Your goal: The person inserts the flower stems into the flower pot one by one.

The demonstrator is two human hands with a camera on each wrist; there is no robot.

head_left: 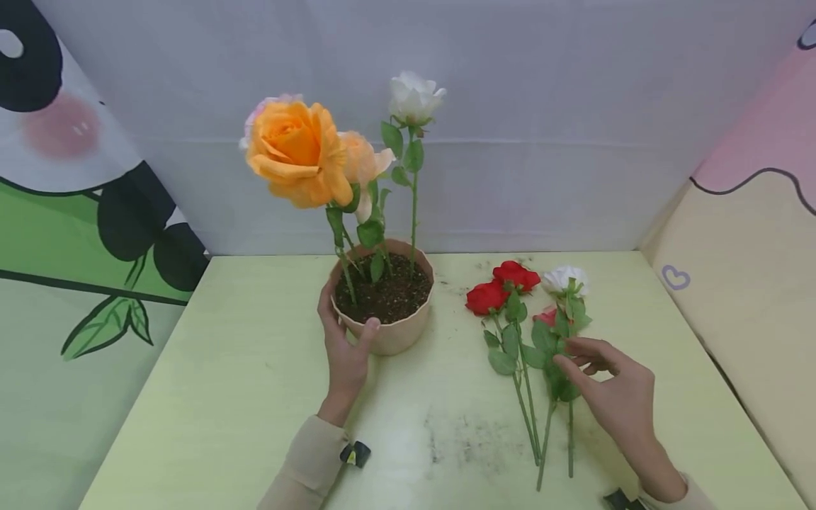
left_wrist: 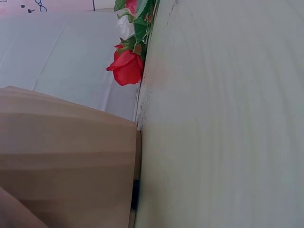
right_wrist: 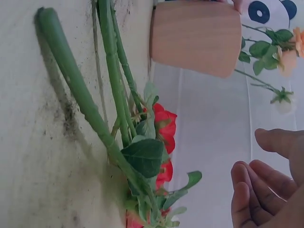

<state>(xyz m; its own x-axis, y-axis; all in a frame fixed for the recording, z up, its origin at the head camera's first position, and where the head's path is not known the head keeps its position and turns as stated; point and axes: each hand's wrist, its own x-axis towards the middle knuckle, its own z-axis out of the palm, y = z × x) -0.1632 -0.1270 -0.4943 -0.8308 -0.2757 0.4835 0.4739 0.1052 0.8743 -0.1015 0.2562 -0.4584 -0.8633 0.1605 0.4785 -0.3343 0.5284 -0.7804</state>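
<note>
My left hand (head_left: 347, 354) holds a beige flowerpot (head_left: 401, 336) at its left side, fingers round the wall and thumb at the front rim. Dark soil (head_left: 395, 297) fills the pot. An orange rose (head_left: 296, 152), a peach rose (head_left: 362, 159) and a white rose (head_left: 416, 99) stand in it, with a pale pink bloom partly hidden behind the orange one. My right hand (head_left: 612, 386) hovers over the leafy stems lying at the right. In the right wrist view its bent fingers (right_wrist: 266, 190) and thumb are apart, with nothing between them.
Two red roses (head_left: 487, 297) lie on the pale yellow table (head_left: 255, 354), right of the pot. Beside them are another white rose (head_left: 564, 280) and a pinkish-red bloom (head_left: 546, 316), partly covered by leaves. Dark soil specks (head_left: 465, 450) mark the tabletop. A plain cloth wall (head_left: 542, 177) rises behind.
</note>
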